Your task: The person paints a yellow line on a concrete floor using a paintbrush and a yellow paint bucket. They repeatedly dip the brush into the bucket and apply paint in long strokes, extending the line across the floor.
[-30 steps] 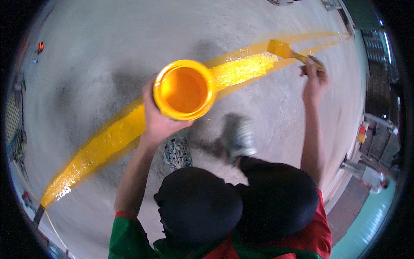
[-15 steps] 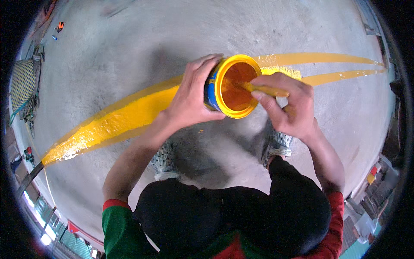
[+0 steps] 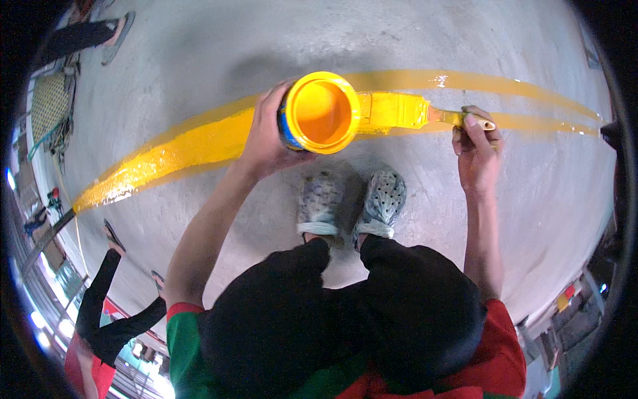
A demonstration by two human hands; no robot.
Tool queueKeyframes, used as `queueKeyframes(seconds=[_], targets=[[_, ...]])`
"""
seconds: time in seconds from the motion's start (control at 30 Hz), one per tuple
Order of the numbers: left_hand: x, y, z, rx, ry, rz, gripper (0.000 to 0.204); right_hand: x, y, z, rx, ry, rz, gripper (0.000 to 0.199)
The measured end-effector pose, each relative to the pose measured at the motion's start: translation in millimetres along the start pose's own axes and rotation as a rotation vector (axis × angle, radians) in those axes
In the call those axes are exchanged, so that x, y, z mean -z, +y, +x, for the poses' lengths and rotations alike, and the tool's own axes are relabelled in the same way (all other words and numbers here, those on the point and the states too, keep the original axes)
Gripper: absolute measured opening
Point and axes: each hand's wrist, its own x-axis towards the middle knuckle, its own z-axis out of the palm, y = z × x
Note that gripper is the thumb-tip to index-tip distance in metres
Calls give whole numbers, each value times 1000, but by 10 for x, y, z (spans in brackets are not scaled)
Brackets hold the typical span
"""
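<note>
My left hand (image 3: 266, 143) is closed round the side of a blue-and-yellow paint can (image 3: 325, 148), tilted so its open mouth shows. Orange-yellow paint (image 3: 322, 114) coats the inside. Between the fingers and thumb of my right hand (image 3: 477, 143) is a paintbrush (image 3: 455, 118), its light handle pointing right. The brush head meets the right end of a bright, wet yellow coat (image 3: 399, 111) on the floor stripe. Bright paint also covers the stripe's left part (image 3: 186, 145). Duller yellow bands (image 3: 478, 81) continue to the right. The can hides part of the stripe.
My plastic-covered, spotted shoes (image 3: 382, 199) stand on the grey concrete floor (image 3: 425, 206) just below the stripe. Another person in red and black (image 3: 109, 319) is at lower left. A different dark-trousered leg (image 3: 80, 41) shows at upper left, near a woven checked item (image 3: 50, 100).
The brush has come out of the can and moved right, down onto the stripe. The can has shifted slightly left and up. My feet are closer together, and people have appeared at left.
</note>
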Motion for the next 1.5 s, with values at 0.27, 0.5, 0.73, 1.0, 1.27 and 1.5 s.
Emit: queueKeyframes(seconds=[0.27, 0.5, 0.73, 1.0, 1.27, 1.5], targets=[[-481, -350, -7, -60, 320, -92, 100, 77, 967, 334, 0, 137, -274, 20], [-413, -481, -272, 16, 465, -32, 111, 844, 582, 362, 526, 512, -995, 17], [-87, -492, -423, 97, 630, -6, 124, -477, 1225, -99, 755, -313, -1117, 37], [107, -366, -367, -27, 744, -127, 109, -265, 1230, 204, 224, 45, -586, 18], [52, -322, -336, 77, 726, -262, 105, 945, 542, 558, 755, 385, -1405, 14], [-13, -250, -216, 68, 704, -161, 100, -662, 1623, -253, 643, -294, -828, 24]])
